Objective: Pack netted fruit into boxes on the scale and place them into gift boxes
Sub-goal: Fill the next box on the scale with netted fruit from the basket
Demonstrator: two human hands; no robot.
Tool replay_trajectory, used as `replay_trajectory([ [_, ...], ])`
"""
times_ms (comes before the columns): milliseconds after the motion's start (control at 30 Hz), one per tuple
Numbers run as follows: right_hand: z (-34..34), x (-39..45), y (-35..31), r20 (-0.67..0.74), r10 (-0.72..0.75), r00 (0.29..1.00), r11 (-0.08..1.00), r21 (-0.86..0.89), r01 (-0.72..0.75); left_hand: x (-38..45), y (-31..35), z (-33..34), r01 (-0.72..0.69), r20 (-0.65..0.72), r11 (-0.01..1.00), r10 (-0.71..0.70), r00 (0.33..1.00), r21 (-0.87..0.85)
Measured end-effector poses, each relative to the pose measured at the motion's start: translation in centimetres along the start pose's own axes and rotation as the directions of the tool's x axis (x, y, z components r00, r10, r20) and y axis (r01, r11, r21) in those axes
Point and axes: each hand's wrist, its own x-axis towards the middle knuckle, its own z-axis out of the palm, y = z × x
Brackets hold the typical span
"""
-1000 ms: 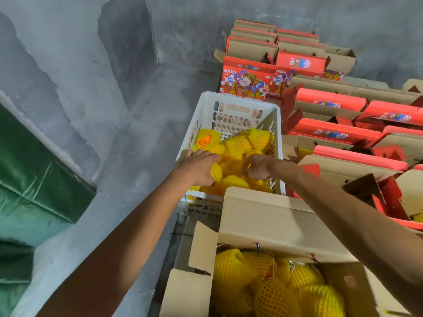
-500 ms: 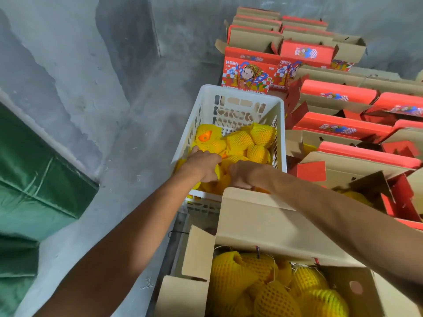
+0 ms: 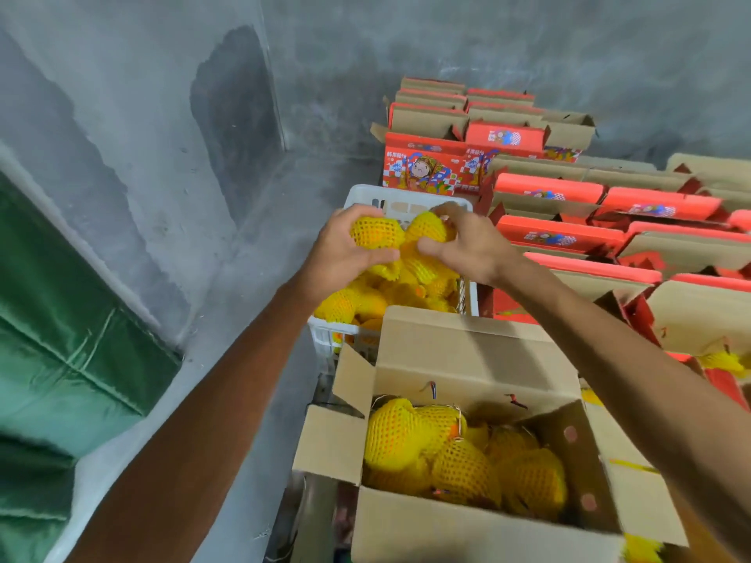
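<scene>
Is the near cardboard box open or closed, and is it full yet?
Open: the cardboard box has its flaps spread, with netted fruit inside below the rim.

The fruit (image 3: 376, 233) above the crate (image 3: 365, 197) wears soft yellow foam netting over orange skin; the crate is white moulded plastic with slotted walls. Just in front of the crate stands a matt brown corrugated cardboard box (image 3: 459, 351). Right of the crate, gift boxes (image 3: 548, 188) show glossy red print outside, and raw brown card inside.

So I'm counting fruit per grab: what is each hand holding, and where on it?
Left hand grips one netted fruit around its body; right hand grips another netted fruit, fingers over its top.
</scene>
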Motion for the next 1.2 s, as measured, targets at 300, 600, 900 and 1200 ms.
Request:
replay_trajectory([
  [300,-1.5,-11.1,0.7,-0.031,0.016,0.999,0.989,0.147,-0.011,-10.6,4.3,0.8,0.038,0.121,0.992,-0.024,0.992,-0.118],
  [600,1.2,-21.6,4.0,0.049,0.073,0.996,0.997,-0.041,-0.071,-17.7,2.0,5.8,-0.097,0.299,0.943,-0.002,0.954,0.318],
  [900,4.7,-25.8,6.3,0.018,0.061,0.998,0.833,-0.552,-0.041,-21.0,0.2,9.3,-0.068,0.367,0.815,-0.183,0.912,0.575],
  [1200,4.3,-27.1,6.1,-0.001,0.020,1.000,0.834,-0.551,-0.017,-20.9,0.7,11.5,0.213,0.138,0.783,-0.354,0.925,0.584],
])
